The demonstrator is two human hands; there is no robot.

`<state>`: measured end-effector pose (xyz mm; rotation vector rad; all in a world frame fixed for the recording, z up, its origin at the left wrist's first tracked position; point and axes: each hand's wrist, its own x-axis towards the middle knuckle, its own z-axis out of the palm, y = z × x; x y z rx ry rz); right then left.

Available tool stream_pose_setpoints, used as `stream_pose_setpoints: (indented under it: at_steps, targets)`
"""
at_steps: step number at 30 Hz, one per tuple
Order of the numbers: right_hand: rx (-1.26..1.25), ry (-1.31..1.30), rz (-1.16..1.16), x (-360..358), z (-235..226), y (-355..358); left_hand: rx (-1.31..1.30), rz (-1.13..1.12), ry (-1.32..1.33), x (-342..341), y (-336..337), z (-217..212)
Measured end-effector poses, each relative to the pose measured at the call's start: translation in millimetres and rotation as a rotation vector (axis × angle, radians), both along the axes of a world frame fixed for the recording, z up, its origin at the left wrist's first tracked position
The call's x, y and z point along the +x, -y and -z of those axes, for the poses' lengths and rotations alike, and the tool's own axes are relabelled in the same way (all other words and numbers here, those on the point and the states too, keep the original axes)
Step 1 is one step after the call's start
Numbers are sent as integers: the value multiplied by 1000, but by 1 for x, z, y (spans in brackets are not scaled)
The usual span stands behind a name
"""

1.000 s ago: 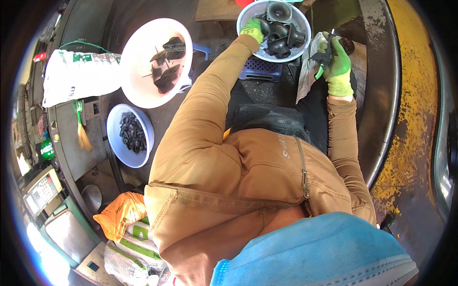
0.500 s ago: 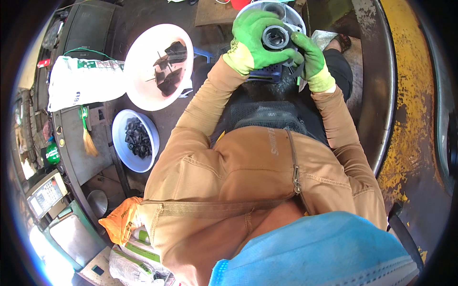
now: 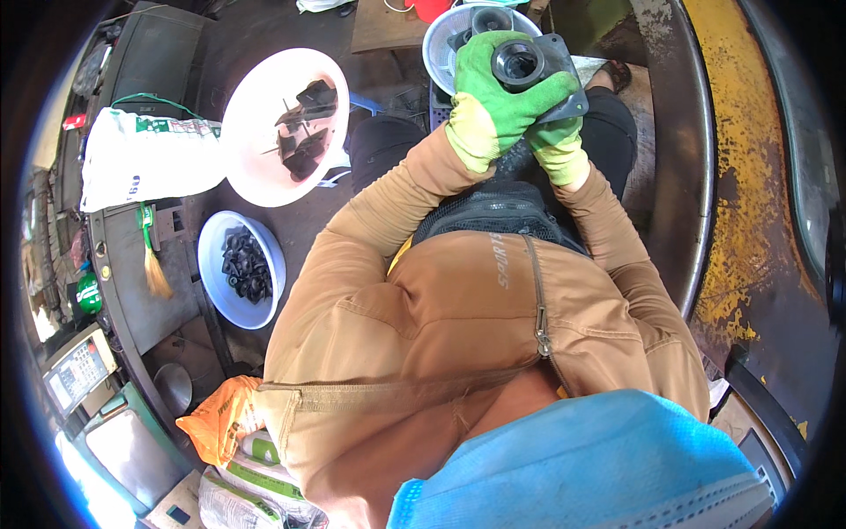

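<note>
Since the open collar [image 3: 518, 65] presumably had to face you, your left hand [image 3: 495, 104] clasped the black flanged part [image 3: 554, 63] at upper centre of the frame, your right hand [image 3: 557, 144] beneath, its grip too hidden to tell.

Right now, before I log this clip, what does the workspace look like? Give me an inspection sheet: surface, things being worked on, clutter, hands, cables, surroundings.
Surface: dark floor; the handled work is held above it.
Job's things: black flanged part with a round neck, off the floor; pale basket behind it, holding at least one more dark part.
Clutter: pink basin and pale blue basin, both holding dark pieces.
Hands: left hand, gloved, grips the part; right hand, gloved, is partly hidden below it, grip unclear.
Cables: no power cable seen.
Surroundings: white sack, orange bag, small broom; worn yellow metal at right.
</note>
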<state>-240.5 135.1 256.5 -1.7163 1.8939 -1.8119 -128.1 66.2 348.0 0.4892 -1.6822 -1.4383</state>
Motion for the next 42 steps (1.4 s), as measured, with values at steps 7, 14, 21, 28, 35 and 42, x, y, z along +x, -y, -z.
stream_pose_setpoints:
  at_steps: [7, 14, 21, 28, 35, 42]
  targets:
    - [-63, -124, 123, 9, -25, 8, -61, -137, -4, -3, -12, -3]
    - [148, 128, -245, 9, -64, -2, 188, -27, -143, 5, -12, -5]
    - [429, 445, -435, 8, -87, -30, -50, 198, 9, 17, 15, -6]
    - [219, 458, -654, 0, -83, -27, -128, 458, 57, 22, 29, -19]
    - [427, 995, -825, 1, -53, -30, -113, 941, 63, 16, 46, -11]
    - [309, 697, -592, -8, -65, -10, -133, 739, 275, 17, 76, -35]
